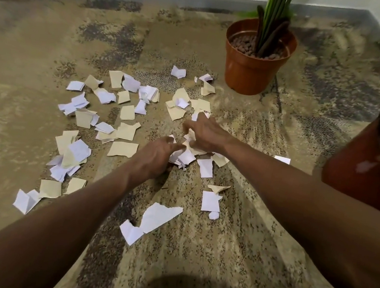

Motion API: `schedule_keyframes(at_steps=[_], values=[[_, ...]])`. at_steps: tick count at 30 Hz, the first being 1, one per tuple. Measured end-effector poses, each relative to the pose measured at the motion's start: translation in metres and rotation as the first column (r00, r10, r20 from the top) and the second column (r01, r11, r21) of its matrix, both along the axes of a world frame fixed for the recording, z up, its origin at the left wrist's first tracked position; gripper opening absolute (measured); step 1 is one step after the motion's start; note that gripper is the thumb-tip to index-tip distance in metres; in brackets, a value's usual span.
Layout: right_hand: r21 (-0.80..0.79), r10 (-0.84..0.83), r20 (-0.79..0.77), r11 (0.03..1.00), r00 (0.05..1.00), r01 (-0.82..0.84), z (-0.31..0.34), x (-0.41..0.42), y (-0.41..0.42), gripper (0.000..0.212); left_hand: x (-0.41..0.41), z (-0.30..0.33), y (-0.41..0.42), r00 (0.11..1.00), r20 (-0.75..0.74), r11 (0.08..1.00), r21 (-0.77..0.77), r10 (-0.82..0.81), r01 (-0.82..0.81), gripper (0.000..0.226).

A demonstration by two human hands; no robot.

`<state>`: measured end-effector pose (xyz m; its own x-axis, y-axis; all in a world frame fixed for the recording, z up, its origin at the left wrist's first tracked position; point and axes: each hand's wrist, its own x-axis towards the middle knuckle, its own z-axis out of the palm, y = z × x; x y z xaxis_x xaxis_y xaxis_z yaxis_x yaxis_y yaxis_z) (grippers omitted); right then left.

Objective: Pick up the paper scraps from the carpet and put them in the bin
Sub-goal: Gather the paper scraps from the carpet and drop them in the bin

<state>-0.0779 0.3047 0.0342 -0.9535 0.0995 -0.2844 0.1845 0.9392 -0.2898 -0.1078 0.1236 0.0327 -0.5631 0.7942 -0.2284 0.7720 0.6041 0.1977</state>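
We have both arms stretched out over the carpet [41, 35], and the two hands meet over a small heap of paper scraps [188, 154]; our left hand [156, 154] has its fingers curled into the near side of that heap and seems to pinch a white piece, while our right hand [206, 134] closes from the far side with crumpled paper bunched under its fingers; we judge the hands work toward each other so as to gather many bits into one handful. Most scraps lie loose to the left of the left hand, cream and white mixed; others lie beyond the right hand toward the plant pot [258, 61], and a few larger white pieces [154, 221] lie between our forearms, nearer to us. The red-brown bin [358, 180] stands just right of the right forearm, close enough for a short carry; little is cleared so far.
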Motion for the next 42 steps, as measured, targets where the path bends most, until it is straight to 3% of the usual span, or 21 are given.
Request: schedule_keyframes(at_steps=[6,9,12,14,17,20,23,26,35,39,42], values=[[-0.19,-0.209,-0.127,0.965,0.97,0.183,0.01,0.011,0.014,0.035,0.008,0.003,-0.009,0.991,-0.11,0.997,0.017,-0.075,0.077,0.022],[-0.245,-0.306,-0.106,0.93,0.946,0.273,0.018,0.017,0.028,0.033,0.016,0.004,-0.01,0.987,-0.133,0.995,0.018,-0.091,0.094,0.024],[-0.298,-0.366,-0.092,0.898,0.926,0.325,0.027,0.024,0.037,0.014,0.024,0.004,-0.012,0.98,-0.177,0.996,-0.016,-0.093,0.092,0.027],[-0.341,-0.409,-0.081,0.868,0.909,0.361,0.034,0.03,0.04,0.021,0.028,0.005,-0.013,0.984,-0.171,0.999,-0.026,-0.05,0.046,0.025],[-0.359,-0.452,-0.071,0.843,0.889,0.4,0.047,0.037,0.042,0.028,0.034,0.006,-0.017,0.994,-0.073,0.996,0.042,0.082,-0.079,0.019],[-0.382,-0.457,-0.076,0.834,0.886,0.397,0.062,0.042,0.042,0.02,0.038,0.011,-0.024,0.97,0.093,0.947,0.215,0.223,-0.239,0.011],[-0.449,-0.467,-0.065,0.803,0.882,0.392,0.077,0.047,0.045,0.013,0.039,0.021,-0.031,0.941,0.161,0.882,0.331,0.299,-0.337,0.015],[-0.468,-0.483,-0.079,0.79,0.872,0.396,0.096,0.051,0.046,0.013,0.041,0.037,-0.037,0.92,0.234,0.819,0.423,0.314,-0.387,0.021],[-0.504,-0.485,-0.194,0.795,0.853,0.338,0.161,0.07,0.053,0.012,0.05,0.092,-0.03,0.891,0.259,0.724,0.521,0.372,-0.453,0.025],[-0.514,-0.49,-0.236,0.796,0.839,0.32,0.189,0.088,0.062,0.015,0.06,0.129,-0.011,0.837,0.405,0.605,0.579,0.368,-0.546,0.009],[-0.447,-0.489,-0.301,0.831,0.819,0.332,0.214,0.106,0.071,0.015,0.071,0.158,0.01,0.779,0.563,0.506,0.603,0.276,-0.616,0.005]])
